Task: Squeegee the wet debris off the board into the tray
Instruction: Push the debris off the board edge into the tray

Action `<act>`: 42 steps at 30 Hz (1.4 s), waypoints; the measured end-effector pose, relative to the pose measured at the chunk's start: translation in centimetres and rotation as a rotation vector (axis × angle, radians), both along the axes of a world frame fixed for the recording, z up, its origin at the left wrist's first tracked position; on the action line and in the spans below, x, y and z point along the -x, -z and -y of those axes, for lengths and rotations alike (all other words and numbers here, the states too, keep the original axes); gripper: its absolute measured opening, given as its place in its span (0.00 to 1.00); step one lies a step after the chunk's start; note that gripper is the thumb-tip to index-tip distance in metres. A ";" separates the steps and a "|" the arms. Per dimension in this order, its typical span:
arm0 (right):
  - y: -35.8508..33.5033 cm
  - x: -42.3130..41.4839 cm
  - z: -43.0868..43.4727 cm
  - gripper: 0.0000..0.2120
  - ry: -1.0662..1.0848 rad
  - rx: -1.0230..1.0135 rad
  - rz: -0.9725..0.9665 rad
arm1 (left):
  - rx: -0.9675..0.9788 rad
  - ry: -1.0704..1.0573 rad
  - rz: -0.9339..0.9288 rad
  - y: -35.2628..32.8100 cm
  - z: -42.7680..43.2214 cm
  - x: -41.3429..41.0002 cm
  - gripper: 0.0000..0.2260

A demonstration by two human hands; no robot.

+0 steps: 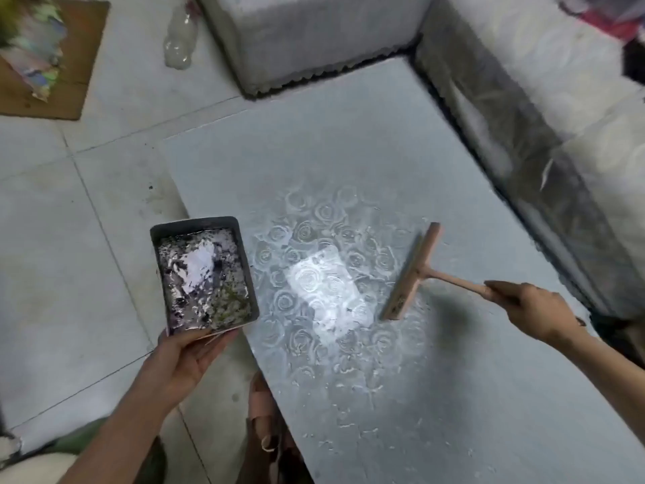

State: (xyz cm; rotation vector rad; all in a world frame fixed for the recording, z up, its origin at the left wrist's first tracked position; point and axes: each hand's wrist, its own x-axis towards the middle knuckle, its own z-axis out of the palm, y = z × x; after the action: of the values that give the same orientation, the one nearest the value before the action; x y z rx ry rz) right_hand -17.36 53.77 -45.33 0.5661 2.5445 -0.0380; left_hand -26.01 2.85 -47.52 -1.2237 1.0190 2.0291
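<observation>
My left hand (185, 358) holds the tray (195, 223) at the left edge of the board (349, 134); my right hand (534, 309) grips the squeegee (413, 270), blade on the wet surface.

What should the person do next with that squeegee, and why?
Probably sweep the squeegee leftward toward the tray. Its blade rests on the board right of the wet patch, the right hand grips its handle, and the left hand holds the tray at the board's left edge.
</observation>
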 end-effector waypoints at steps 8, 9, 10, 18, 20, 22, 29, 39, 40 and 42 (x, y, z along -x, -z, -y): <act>0.4 -2.0 -8.8 0.19 0.107 -0.081 0.103 | -0.055 0.125 0.079 -0.9 -7.6 -0.1 0.17; 0.9 -1.8 -8.8 0.20 0.114 -0.073 0.112 | -0.059 0.138 0.079 -0.8 -8.5 0.0 0.15; 1.5 -1.6 -8.3 0.21 0.119 -0.053 0.106 | -0.063 0.150 0.079 -0.7 -9.3 0.1 0.15; 5.4 2.1 -4.3 0.18 -0.095 0.078 -0.058 | -0.050 0.288 0.108 -0.1 -13.7 1.6 0.18; 4.3 1.7 -6.8 0.18 -0.066 0.092 -0.046 | -0.046 0.315 0.108 -0.1 -14.7 2.1 0.23; 2.8 1.1 -10.2 0.21 -0.001 0.072 0.021 | -0.047 0.334 0.110 -0.1 -15.7 2.5 0.23; 3.3 2.1 -11.0 0.25 0.017 0.053 0.103 | -0.050 0.366 0.086 0.9 -17.8 3.4 0.26; 1.1 10.5 -11.4 0.23 -0.162 -0.008 -0.004 | -0.034 0.388 0.074 1.3 -17.1 4.7 0.26; 0.7 11.9 -11.7 0.22 -0.171 -0.035 0.013 | -0.033 0.389 0.079 1.3 -16.9 4.8 0.26; 0.9 14.8 -10.8 0.20 -0.216 -0.047 0.048 | -0.033 0.374 0.078 1.5 -16.4 5.1 0.25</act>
State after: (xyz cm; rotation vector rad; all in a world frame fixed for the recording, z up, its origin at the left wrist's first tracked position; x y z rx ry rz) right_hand -32.19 64.62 -46.26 0.3028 2.5505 0.1113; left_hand -31.16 19.24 -49.01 -0.9992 1.0805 1.6899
